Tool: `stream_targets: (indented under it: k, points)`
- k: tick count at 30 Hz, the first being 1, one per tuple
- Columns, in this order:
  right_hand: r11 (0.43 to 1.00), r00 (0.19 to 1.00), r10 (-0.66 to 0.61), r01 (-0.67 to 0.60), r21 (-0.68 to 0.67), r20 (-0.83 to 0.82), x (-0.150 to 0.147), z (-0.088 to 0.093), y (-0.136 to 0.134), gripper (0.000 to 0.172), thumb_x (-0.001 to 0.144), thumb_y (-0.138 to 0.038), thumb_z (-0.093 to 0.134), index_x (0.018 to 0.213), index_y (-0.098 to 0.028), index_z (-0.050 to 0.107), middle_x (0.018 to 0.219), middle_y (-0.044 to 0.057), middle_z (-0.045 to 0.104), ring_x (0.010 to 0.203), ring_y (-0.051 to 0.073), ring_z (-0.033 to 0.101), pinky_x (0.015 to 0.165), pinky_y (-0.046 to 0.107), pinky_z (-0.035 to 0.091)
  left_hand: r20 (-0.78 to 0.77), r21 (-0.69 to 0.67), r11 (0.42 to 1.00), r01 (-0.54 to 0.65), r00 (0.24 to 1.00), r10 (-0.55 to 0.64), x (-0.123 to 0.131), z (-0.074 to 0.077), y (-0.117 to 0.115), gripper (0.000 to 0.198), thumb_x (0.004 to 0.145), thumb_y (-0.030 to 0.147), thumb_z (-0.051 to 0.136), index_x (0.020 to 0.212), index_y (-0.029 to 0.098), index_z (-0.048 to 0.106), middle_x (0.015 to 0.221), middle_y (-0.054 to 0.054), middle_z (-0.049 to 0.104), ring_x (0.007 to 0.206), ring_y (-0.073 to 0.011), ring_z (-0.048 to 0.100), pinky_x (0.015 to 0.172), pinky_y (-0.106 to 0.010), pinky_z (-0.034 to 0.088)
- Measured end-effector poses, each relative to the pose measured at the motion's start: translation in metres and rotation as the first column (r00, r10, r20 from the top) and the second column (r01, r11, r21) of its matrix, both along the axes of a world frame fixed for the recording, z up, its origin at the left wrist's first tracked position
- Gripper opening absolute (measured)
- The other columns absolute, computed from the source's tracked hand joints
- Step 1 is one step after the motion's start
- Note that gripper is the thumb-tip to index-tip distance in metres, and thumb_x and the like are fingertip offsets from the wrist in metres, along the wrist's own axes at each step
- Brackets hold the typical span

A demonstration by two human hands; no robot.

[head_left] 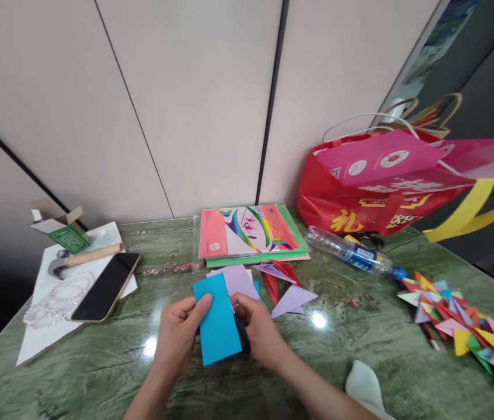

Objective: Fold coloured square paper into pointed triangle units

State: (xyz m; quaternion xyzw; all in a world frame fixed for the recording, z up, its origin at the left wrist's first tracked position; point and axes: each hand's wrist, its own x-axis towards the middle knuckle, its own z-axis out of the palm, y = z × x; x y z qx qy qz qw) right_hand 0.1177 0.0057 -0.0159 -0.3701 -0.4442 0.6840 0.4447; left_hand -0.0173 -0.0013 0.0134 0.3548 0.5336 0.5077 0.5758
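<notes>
Both hands, left (177, 338) & right (261, 332), pinch a blue paper (217, 321) just above the table (111, 373). Dark obj. behind the right hand's fingers, mostly hidden, can't ID. Lilac sheets (240, 281) partly covered.

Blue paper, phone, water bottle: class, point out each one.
blue paper (218, 326), head view, middle of the sheet.
phone (105, 287), head view, centre of dark screen.
water bottle (358, 254), head view, on its label.

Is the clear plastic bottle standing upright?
No, the clear plastic bottle with a blue cap lies on its side on the green marble table.
</notes>
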Motion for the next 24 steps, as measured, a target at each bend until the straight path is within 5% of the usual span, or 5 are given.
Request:
stream_targets:
  k: [6, 10, 14, 18, 24]
  points:
    - [0.997, 0.995, -0.048, 0.043, 0.057, 0.091, 0.001, 0.000, 0.003, 0.030, 0.056, -0.032, 0.072, 0.065, -0.018, 0.047, 0.044, -0.009, 0.042, 0.039, 0.006, 0.037, 0.038, 0.017, 0.028, -0.028, -0.001, 1.000, 0.012, 1.000, -0.012, -0.001, -0.004, 0.000, 0.035, 0.062, 0.044, 0.069, 0.053, 0.012, 0.056, 0.046, 0.002, 0.048, 0.042, -0.0075, 0.038, 0.040, -0.020, 0.034]
    - [0.942, 0.909, -0.290, 0.216, 0.257, 0.300, 0.027, -0.001, 0.021, 0.025, 0.065, -0.034, 0.065, 0.081, -0.017, 0.056, 0.050, -0.006, 0.047, 0.045, 0.010, 0.047, 0.044, 0.021, 0.035, -0.046, 0.033, 0.999, -0.015, 0.999, 0.017, -0.002, -0.009, 0.004, 0.039, 0.060, 0.046, 0.070, 0.050, 0.013, 0.052, 0.043, 0.006, 0.040, 0.041, -0.0057, 0.034, 0.038, -0.018, 0.030]
    - [0.793, 0.497, -0.603, 0.291, 0.535, 0.624, 0.081, 0.000, 0.047, 0.033, 0.067, -0.030, 0.063, 0.097, -0.020, 0.059, 0.066, 0.000, 0.061, 0.063, 0.017, 0.058, 0.057, 0.025, 0.041, -0.026, 0.030, 0.999, -0.037, 0.999, 0.038, 0.000, -0.012, 0.008, 0.044, 0.058, 0.053, 0.069, 0.048, 0.015, 0.048, 0.041, 0.006, 0.042, 0.038, -0.0068, 0.038, 0.038, -0.019, 0.034]
    - [0.837, 0.035, -0.510, 0.250, 0.487, 0.859, 0.129, -0.004, 0.060, 0.037, 0.072, -0.024, 0.057, 0.109, -0.022, 0.058, 0.081, 0.007, 0.068, 0.074, 0.024, 0.063, 0.059, 0.028, 0.042, 0.072, -0.020, 1.000, -0.006, 0.997, 0.007, 0.002, -0.011, 0.009, 0.046, 0.058, 0.057, 0.066, 0.051, 0.016, 0.048, 0.040, 0.005, 0.045, 0.036, -0.0089, 0.042, 0.034, -0.020, 0.035]
    - [0.922, -0.145, -0.333, 0.155, 0.354, 0.932, 0.156, -0.019, 0.066, 0.043, 0.072, -0.017, 0.057, 0.115, -0.022, 0.057, 0.092, 0.012, 0.068, 0.085, 0.026, 0.064, 0.067, 0.029, 0.044, 0.110, -0.031, 0.996, 0.085, 0.991, -0.081, -0.001, -0.013, 0.009, 0.039, 0.063, 0.052, 0.066, 0.059, 0.016, 0.052, 0.044, 0.003, 0.051, 0.037, -0.0100, 0.047, 0.034, -0.021, 0.040]
